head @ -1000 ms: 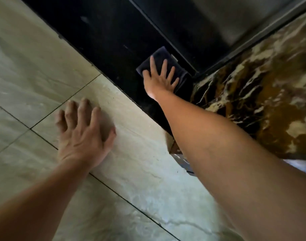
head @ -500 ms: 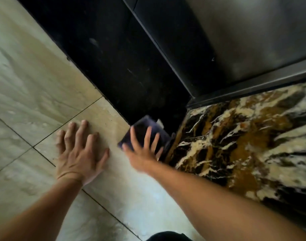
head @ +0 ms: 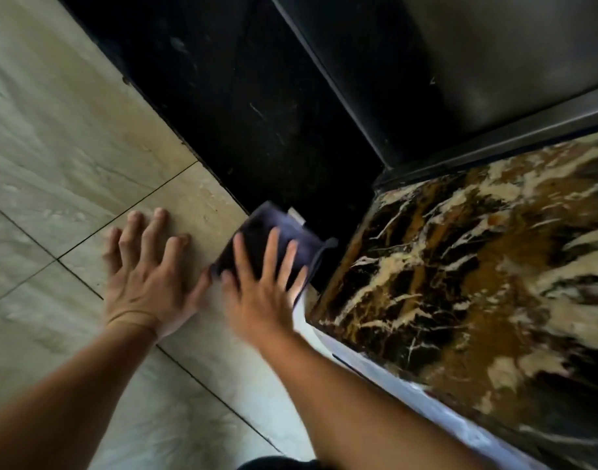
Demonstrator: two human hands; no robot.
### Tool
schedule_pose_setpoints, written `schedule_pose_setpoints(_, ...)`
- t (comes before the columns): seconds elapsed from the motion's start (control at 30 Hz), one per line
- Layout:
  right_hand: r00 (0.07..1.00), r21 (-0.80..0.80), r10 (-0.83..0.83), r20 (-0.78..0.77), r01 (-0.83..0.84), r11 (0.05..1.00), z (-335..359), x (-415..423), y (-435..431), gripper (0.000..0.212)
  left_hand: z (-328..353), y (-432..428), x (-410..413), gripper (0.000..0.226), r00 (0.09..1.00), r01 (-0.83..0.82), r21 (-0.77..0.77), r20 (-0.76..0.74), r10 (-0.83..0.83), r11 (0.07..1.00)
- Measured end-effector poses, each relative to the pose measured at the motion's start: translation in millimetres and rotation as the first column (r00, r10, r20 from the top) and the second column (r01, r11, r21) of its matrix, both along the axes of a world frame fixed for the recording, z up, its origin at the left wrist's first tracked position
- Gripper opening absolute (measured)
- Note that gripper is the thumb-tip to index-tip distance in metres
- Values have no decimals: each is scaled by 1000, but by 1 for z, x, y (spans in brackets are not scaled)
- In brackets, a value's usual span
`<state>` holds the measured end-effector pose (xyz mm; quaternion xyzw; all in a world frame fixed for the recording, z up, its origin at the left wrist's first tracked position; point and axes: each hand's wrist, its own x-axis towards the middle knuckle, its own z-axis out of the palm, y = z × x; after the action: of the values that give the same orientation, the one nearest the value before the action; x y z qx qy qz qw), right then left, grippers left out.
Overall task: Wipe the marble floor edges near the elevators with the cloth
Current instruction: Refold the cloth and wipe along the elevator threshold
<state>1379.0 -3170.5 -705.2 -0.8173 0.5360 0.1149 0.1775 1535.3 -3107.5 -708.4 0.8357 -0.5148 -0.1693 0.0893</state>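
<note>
On the far left lies the pale marble floor [head: 53, 137], crossed by dark grout lines. Your left hand [head: 145, 276] rests flat on it just past a grout crossing. Its grip is apart, with the fingers straight and spread and nothing held, and I judge it is there to prop your weight while you lean in low.

Just beside its thumb is the cloth [head: 260, 222], dark blue and folded. It lies across the seam where the pale tile meets the black border strip [head: 240, 113], close to the corner of the veined marble panel [head: 460, 283]. A small white tag [head: 296, 213] shows at its far edge.

Your right hand [head: 257, 293] presses down on the cloth with its grip apart too. The fingers are splayed and straight on top, not curled round it. A flat palm spreads the pressure, so the whole pad rubs the edge.

To the right the veined panel rises from the floor. Above it run the metal frame [head: 494, 137] and the steel elevator door [head: 494, 62].

A second ago the cloth sat far out on the black strip, up against the door frame's corner. You have since drawn it back along the strip towards you, and it now straddles the tile edge next to your left hand, which has stayed planted on the same tile
</note>
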Motion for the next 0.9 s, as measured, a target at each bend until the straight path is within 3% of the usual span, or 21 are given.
schedule_pose_setpoints(0.07, 994, 7, 105, -29, -105, 994, 6, -11, 57, 67, 1, 0, -1, 74, 1000, -8, 2, 0, 8, 1000)
schedule_pose_setpoints(0.13, 992, 88, 129, 14, -130, 988, 0, -18, 57, 67, 0, 1, -1, 71, 1000, -7, -4, 17, 7, 1000)
schedule_pose_setpoints(0.23, 997, 117, 68, 39, -72, 991, -12, 2, -22, 63, -3, 2, -1, 67, 1000, 3, -23, 25, -3, 1000)
schedule_pose_setpoints(0.37, 985, 134, -170, -1, 168, 977, -10, 54, -171, 62, -6, 5, 0, 66, 999, 8, -56, 40, -6, 998)
schedule_pose_setpoints(0.43, 985, 152, -173, -20, 174, 973, -7, 62, -198, 61, -10, 6, 0, 61, 998, 1, -94, 62, 4, 996)
schedule_pose_setpoints(0.53, 995, 3, -92, -42, 92, 996, -17, 45, -143, 58, -15, 9, 0, 47, 999, -6, -152, 48, 13, 988)
schedule_pose_setpoints(0.6, 1000, -106, 11, -5, -11, 994, -22, 22, -64, 58, -15, 11, 2, 45, 999, -16, -169, 31, 21, 985)
schedule_pose_setpoints(0.7, 981, -133, 177, 75, -166, 977, -6, -25, 68, 58, -6, 16, 2, 43, 999, -39, -164, 0, 40, 986)
schedule_pose_setpoints(0.83, 961, 79, 243, 133, -254, 964, 14, -63, 170, 58, 11, 12, -1, 42, 970, -134, -145, -224, 99, 980)
schedule_pose_setpoints(0.9, 939, 278, 23, 343, -124, 952, 31, -71, 169, 54, 21, 30, -10, 44, 919, -297, -69, -294, 265, 953)
